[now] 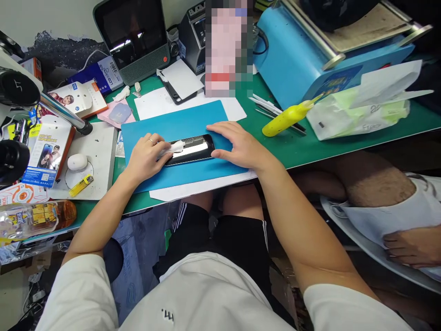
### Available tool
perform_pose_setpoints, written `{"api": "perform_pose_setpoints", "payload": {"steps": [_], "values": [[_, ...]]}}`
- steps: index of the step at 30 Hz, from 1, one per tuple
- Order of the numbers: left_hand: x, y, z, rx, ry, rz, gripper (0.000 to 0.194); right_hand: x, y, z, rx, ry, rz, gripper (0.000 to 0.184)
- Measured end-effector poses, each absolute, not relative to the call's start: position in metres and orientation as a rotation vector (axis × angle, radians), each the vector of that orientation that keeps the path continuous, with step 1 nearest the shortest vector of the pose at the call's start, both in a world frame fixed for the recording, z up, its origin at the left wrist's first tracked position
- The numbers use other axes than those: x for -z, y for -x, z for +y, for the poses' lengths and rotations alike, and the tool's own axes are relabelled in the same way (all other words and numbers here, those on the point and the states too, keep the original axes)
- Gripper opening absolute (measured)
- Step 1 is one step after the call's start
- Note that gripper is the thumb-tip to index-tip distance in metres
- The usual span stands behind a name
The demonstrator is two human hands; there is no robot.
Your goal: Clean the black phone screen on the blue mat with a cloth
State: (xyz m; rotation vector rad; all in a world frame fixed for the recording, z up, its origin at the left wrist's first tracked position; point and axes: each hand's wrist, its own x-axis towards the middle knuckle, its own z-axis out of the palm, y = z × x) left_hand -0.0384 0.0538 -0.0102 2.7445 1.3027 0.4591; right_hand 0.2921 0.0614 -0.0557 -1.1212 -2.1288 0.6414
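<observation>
A black smartphone (193, 149) lies screen up on a blue work mat (179, 126) in the middle of the green bench. My left hand (146, 156), with a ring on one finger, is closed on a small white wipe (174, 147) and presses it onto the phone's left end. My right hand (239, 146) lies flat on the mat with its fingertips against the phone's right end, holding it still.
A yellow squeeze bottle (287, 118) and thin metal tools (272, 108) lie right of the mat. A blue machine (303, 55) stands behind. Product boxes (48, 154), a yellow lighter (81, 185) and a microscope arm (64, 110) sit at left. Another person's legs (379, 188) are at right.
</observation>
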Motion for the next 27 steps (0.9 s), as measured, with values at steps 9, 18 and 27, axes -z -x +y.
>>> {"api": "perform_pose_setpoints", "payload": {"steps": [9, 18, 27], "values": [[0.017, 0.03, 0.056, -0.688, -2.718, 1.353, 0.055, 0.034, -0.278, 0.049, -0.531, 1.123, -2.032, 0.065], [0.018, 0.03, 0.053, -0.78, -2.668, 1.248, 0.061, 0.007, -0.198, 0.048, -0.943, 1.002, -1.894, 0.021], [0.02, 0.032, 0.055, -0.62, -2.519, 1.137, 0.1, 0.031, -0.238, 0.032, -0.269, 1.271, -1.955, 0.03]]}}
